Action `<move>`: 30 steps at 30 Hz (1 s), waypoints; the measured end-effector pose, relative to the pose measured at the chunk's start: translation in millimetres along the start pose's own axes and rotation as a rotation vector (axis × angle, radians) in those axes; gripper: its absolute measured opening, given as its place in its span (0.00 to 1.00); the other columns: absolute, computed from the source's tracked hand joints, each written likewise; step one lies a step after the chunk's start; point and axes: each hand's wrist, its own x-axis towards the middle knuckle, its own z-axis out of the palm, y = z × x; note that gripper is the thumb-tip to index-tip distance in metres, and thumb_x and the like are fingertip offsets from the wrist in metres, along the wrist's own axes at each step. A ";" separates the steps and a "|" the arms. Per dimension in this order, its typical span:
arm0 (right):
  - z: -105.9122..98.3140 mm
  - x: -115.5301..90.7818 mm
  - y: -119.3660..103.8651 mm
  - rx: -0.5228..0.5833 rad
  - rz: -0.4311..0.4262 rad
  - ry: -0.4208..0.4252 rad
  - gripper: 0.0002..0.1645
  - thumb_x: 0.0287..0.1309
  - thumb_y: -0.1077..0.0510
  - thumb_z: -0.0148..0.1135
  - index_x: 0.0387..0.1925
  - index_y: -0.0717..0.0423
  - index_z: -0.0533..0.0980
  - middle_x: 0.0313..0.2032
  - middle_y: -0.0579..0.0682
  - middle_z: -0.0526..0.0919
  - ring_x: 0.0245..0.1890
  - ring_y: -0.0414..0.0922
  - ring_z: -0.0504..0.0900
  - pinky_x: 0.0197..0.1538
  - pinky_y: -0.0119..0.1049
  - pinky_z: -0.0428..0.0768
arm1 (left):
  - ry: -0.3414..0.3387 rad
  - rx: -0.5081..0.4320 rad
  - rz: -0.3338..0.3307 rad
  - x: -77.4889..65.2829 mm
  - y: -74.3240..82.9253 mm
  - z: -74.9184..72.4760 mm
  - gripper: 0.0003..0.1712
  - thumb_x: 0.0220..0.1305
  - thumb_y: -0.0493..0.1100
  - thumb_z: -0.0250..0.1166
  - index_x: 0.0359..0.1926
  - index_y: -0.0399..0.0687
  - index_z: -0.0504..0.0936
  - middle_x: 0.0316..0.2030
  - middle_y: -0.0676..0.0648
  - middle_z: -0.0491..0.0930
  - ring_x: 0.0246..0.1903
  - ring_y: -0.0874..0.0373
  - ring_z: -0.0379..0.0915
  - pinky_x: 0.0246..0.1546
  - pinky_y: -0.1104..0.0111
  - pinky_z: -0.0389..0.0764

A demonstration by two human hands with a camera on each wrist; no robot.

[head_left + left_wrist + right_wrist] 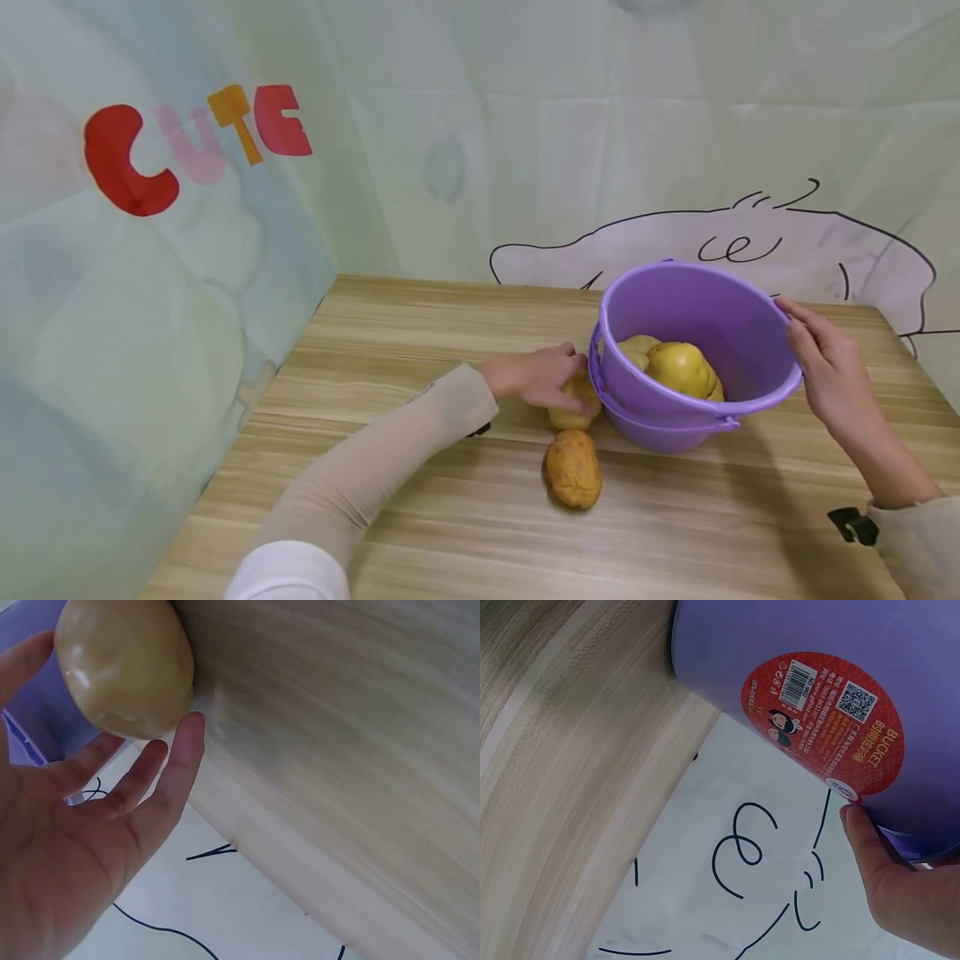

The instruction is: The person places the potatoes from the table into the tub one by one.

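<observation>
A purple bucket (pixel 697 333) stands tilted on the table, its mouth toward me, with several yellow potatoes (pixel 678 368) inside. My right hand (pixel 836 375) grips its right rim, thumb and fingers on either side of the edge. My left hand (pixel 543 379) reaches over a pale yellow potato (pixel 124 664) lying against the bucket's left side. In the left wrist view its fingers are spread and fairly straight, fingertips right at the potato's edge, with a gap between potato and palm. Just in front lies a wrinkled orange-brown potato (pixel 573 469).
The wooden table (pixel 420 317) reaches back to a printed cloth backdrop (pixel 465 167) with a cartoon outline. Another cloth on the left carries coloured letters (pixel 135 162). The bucket's purple handle (pixel 595 367) hangs down its left side. A red label (pixel 825 724) is stuck on the bucket.
</observation>
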 end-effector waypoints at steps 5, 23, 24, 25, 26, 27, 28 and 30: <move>-0.1 -0.1 0.3 -0.004 0.004 0.000 0.26 0.78 0.55 0.43 0.69 0.65 0.66 0.57 0.38 0.74 0.47 0.22 0.70 0.44 0.12 0.66 | -0.001 0.017 0.004 2.6 1.0 3.7 0.45 0.65 0.64 0.64 0.71 0.40 0.67 0.53 0.42 0.72 0.49 0.57 0.69 0.52 0.66 0.74; 0.1 -0.5 1.2 0.000 0.003 -0.001 0.26 0.78 0.56 0.43 0.69 0.65 0.66 0.56 0.36 0.73 0.46 0.22 0.70 0.44 0.12 0.67 | -0.016 -0.008 -0.002 4.2 2.3 8.2 0.48 0.65 0.64 0.63 0.74 0.40 0.61 0.58 0.39 0.69 0.53 0.54 0.69 0.55 0.63 0.75; -0.1 -0.4 1.0 -0.002 0.004 -0.002 0.26 0.78 0.56 0.43 0.69 0.65 0.66 0.56 0.37 0.73 0.46 0.22 0.70 0.44 0.12 0.67 | -0.013 -0.008 -0.002 4.4 2.2 8.4 0.48 0.65 0.64 0.63 0.74 0.40 0.62 0.58 0.38 0.69 0.53 0.53 0.70 0.55 0.63 0.75; -0.2 -0.4 0.7 -0.004 0.003 -0.003 0.26 0.78 0.56 0.43 0.69 0.65 0.66 0.56 0.37 0.74 0.46 0.22 0.70 0.44 0.12 0.67 | -0.011 -0.006 -0.002 4.6 2.0 8.6 0.48 0.65 0.65 0.64 0.74 0.41 0.62 0.58 0.38 0.69 0.53 0.53 0.70 0.56 0.62 0.75; -0.3 -0.4 0.5 -0.005 0.004 -0.003 0.26 0.78 0.56 0.43 0.69 0.65 0.66 0.56 0.37 0.74 0.46 0.22 0.70 0.44 0.12 0.67 | -0.008 -0.009 -0.003 4.7 1.7 8.9 0.48 0.65 0.64 0.64 0.74 0.41 0.62 0.58 0.38 0.69 0.53 0.53 0.70 0.56 0.62 0.75; -0.4 -0.4 0.2 -0.006 0.002 -0.004 0.26 0.78 0.56 0.43 0.69 0.65 0.66 0.56 0.37 0.74 0.46 0.22 0.70 0.44 0.12 0.66 | -0.005 -0.011 -0.003 5.0 1.3 9.2 0.47 0.64 0.65 0.64 0.74 0.41 0.63 0.58 0.38 0.69 0.53 0.53 0.70 0.56 0.62 0.75; -0.3 -0.3 -0.2 -0.005 0.001 -0.004 0.26 0.78 0.56 0.43 0.69 0.65 0.66 0.56 0.37 0.74 0.46 0.22 0.70 0.44 0.12 0.66 | -0.002 -0.013 -0.004 5.2 1.0 9.4 0.47 0.64 0.65 0.64 0.74 0.41 0.63 0.58 0.38 0.70 0.53 0.53 0.70 0.56 0.62 0.75; -0.2 -0.2 -0.8 -0.005 -0.003 -0.003 0.26 0.78 0.56 0.43 0.69 0.65 0.66 0.56 0.37 0.74 0.47 0.22 0.70 0.44 0.12 0.66 | 0.001 -0.021 -0.006 5.2 0.7 9.7 0.47 0.64 0.65 0.65 0.73 0.41 0.64 0.57 0.39 0.70 0.53 0.54 0.69 0.55 0.63 0.75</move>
